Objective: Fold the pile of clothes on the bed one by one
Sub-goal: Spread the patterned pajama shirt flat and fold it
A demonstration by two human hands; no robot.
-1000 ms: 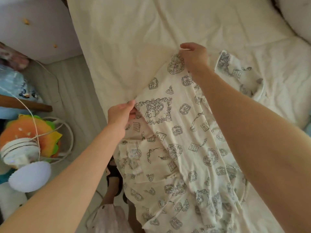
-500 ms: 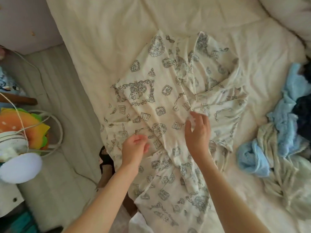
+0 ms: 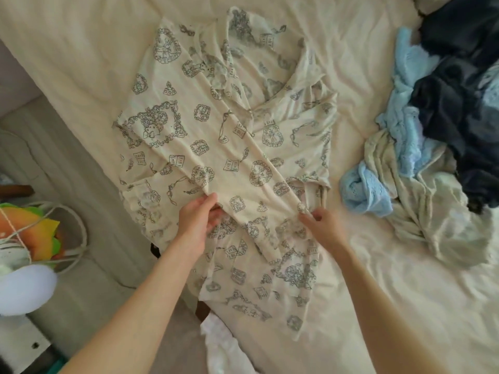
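A cream garment (image 3: 224,136) printed with grey drawings lies spread over the bed (image 3: 378,279), its lower part hanging off the near edge. My left hand (image 3: 198,217) pinches a fold of it near the middle. My right hand (image 3: 321,225) grips a bunched fold on its right side. To the right lies a pile of clothes (image 3: 437,125): light blue knit, dark navy and pale green-white pieces, tangled together.
The bed's left edge runs diagonally, with grey floor (image 3: 54,147) beside it. A white fan with a cord (image 3: 24,255) and an orange and green toy (image 3: 32,225) sit at the far left. A white cloth (image 3: 224,346) lies at the bed's near edge.
The garment was held up by its top edge, then laid flat on the bed. Both hands came down to its middle and spread apart, each taking a fold. The view shifted right, showing the pile.
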